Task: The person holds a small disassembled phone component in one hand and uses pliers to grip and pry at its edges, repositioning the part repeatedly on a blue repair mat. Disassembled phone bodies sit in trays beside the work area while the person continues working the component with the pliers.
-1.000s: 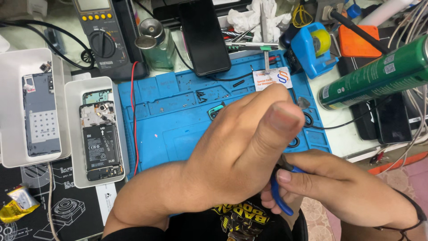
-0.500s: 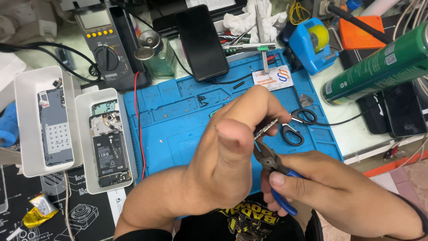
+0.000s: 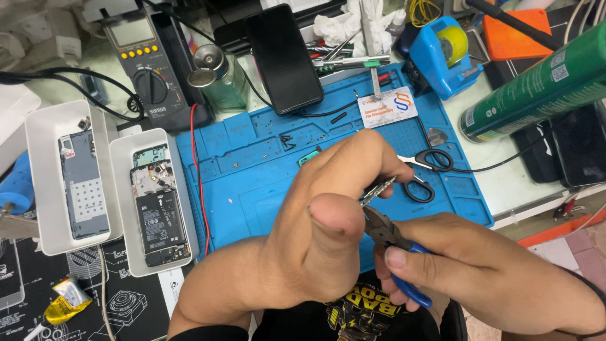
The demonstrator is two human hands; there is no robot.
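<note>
My right hand (image 3: 480, 271) grips blue-handled pliers (image 3: 394, 243), their jaws pointing up-left over the blue work mat (image 3: 252, 183). The jaw tips close on a small thin metal part (image 3: 377, 189) that the fingers of my left hand (image 3: 328, 221) pinch. My left hand is raised close to the camera, thumb toward me, and hides most of that part. Black-handled scissors (image 3: 424, 170) lie on the mat just beyond the fingertips.
Two white trays (image 3: 117, 189) at left hold an opened phone (image 3: 156, 211) and its back cover (image 3: 85, 183). A multimeter (image 3: 148, 63), dark phone (image 3: 284, 57), metal-capped jar (image 3: 218, 79), blue tape dispenser (image 3: 445, 47) and green spray can (image 3: 536, 85) ring the mat. Small screws dot the mat.
The view has drifted, so the bench sits lower and more to the right in frame. Both hands have risen slightly together, with the pliers' jaws now plainly showing at my left fingertips.
</note>
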